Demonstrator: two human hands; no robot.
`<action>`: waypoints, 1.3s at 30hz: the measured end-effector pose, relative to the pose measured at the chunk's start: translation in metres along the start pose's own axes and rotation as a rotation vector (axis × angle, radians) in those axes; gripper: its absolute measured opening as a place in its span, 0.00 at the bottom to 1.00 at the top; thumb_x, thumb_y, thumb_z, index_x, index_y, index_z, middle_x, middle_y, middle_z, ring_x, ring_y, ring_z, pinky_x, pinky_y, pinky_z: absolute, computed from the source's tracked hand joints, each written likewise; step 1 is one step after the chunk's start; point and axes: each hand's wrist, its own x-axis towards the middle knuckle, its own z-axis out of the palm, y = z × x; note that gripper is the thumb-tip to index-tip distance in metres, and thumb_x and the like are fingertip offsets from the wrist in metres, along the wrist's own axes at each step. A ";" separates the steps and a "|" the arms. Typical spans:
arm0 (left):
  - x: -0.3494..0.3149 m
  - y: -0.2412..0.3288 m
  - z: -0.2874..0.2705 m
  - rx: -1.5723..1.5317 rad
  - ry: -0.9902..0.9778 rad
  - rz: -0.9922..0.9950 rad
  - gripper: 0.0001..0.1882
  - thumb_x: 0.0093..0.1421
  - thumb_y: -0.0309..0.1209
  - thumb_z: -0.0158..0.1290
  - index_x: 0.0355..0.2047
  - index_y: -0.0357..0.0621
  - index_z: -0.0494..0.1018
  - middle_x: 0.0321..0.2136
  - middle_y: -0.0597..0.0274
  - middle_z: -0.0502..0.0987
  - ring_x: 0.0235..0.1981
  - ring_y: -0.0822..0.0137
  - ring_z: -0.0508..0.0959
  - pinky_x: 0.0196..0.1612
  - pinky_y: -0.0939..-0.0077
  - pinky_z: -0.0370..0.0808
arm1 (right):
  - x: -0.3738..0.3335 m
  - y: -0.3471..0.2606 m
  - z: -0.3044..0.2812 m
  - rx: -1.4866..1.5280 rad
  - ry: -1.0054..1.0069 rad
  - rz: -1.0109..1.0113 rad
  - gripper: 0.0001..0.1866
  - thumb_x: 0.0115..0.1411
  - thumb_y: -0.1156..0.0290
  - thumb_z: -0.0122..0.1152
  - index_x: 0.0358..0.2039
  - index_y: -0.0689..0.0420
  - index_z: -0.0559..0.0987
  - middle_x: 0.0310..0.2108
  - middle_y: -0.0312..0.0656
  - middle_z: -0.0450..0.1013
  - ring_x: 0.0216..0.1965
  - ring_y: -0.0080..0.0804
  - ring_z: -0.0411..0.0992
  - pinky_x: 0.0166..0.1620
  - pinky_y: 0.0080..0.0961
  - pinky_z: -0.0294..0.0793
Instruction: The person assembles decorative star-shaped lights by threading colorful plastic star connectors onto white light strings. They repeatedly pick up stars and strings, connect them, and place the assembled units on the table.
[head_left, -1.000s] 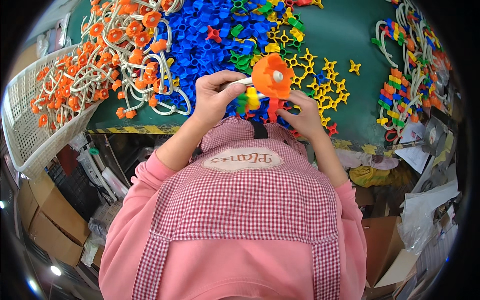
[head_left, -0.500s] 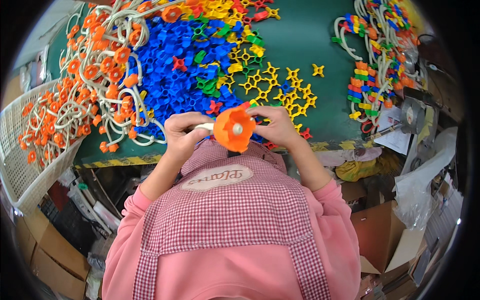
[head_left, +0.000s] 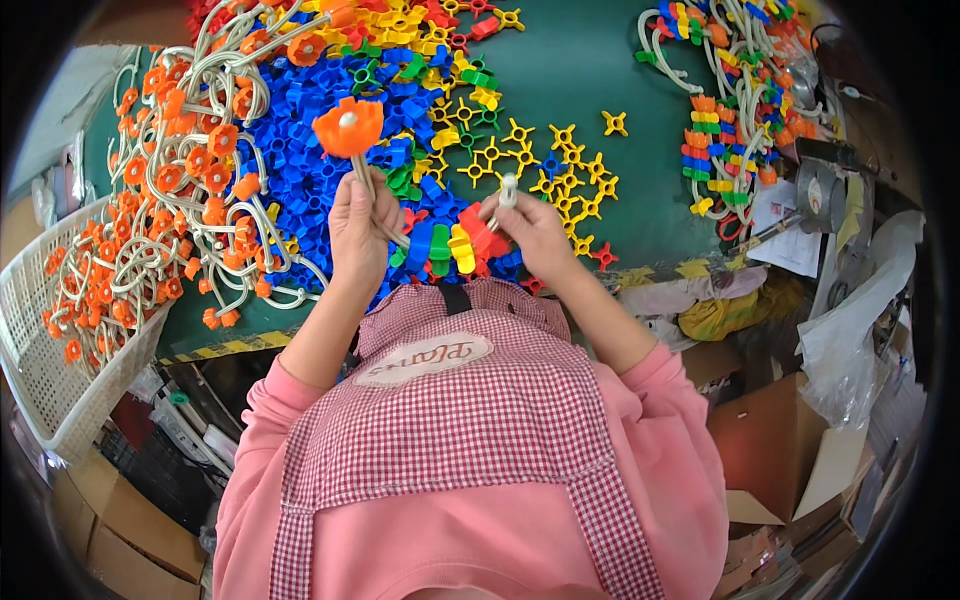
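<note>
Between my hands runs a pale rope strung with blue, green, yellow and red plastic pieces. My left hand is closed around the rope, below an orange flower-shaped cup that tops its upright end. At the strung pieces' other side, my right hand grips the rope, and its whitish knobbed end sticks up above the fingers. Just beyond my hands lies a heap of blue plastic pieces, with loose yellow star-shaped pieces to its right.
Ropes with orange cups cover the table's left side and fill a white plastic basket. Finished-looking strung ropes lie at the right of the green table. A brown cardboard box stands at the lower right.
My hands have moved apart. The orange cup went from between them to up and left, above my left hand. The row of coloured pieces on the rope now shows, with the knobbed end in my right hand.
</note>
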 end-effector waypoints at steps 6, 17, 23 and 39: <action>-0.003 -0.004 -0.015 0.898 0.142 0.011 0.24 0.60 0.32 0.48 0.57 0.43 0.60 0.52 0.59 0.61 0.49 0.66 0.65 0.54 0.70 0.62 | 0.101 -0.004 -0.184 0.169 0.952 -0.328 0.14 0.65 0.65 0.45 0.32 0.63 0.72 0.29 0.43 0.72 0.26 0.29 0.71 0.29 0.23 0.70; -0.033 0.012 -0.077 1.182 0.327 0.216 0.17 0.63 0.31 0.44 0.51 0.41 0.67 0.48 0.60 0.67 0.45 0.69 0.69 0.45 0.77 0.67 | -0.045 0.075 -0.193 -0.745 0.784 -0.019 0.25 0.61 0.61 0.52 0.56 0.58 0.66 0.42 0.48 0.65 0.42 0.38 0.67 0.44 0.30 0.68; -0.039 0.053 -0.126 1.212 0.971 0.395 0.24 0.61 0.38 0.49 0.53 0.37 0.64 0.49 0.52 0.67 0.49 0.59 0.67 0.51 0.66 0.65 | -0.136 0.136 -0.119 -1.001 0.616 0.197 0.29 0.55 0.71 0.58 0.58 0.53 0.64 0.48 0.47 0.61 0.34 0.33 0.70 0.37 0.25 0.71; -0.056 0.084 -0.092 1.561 0.753 0.579 0.12 0.63 0.30 0.46 0.42 0.35 0.71 0.25 0.61 0.74 0.26 0.71 0.72 0.30 0.77 0.68 | -0.005 0.100 -0.089 -1.115 0.595 -0.109 0.16 0.45 0.73 0.66 0.38 0.56 0.77 0.38 0.40 0.70 0.37 0.36 0.70 0.40 0.29 0.71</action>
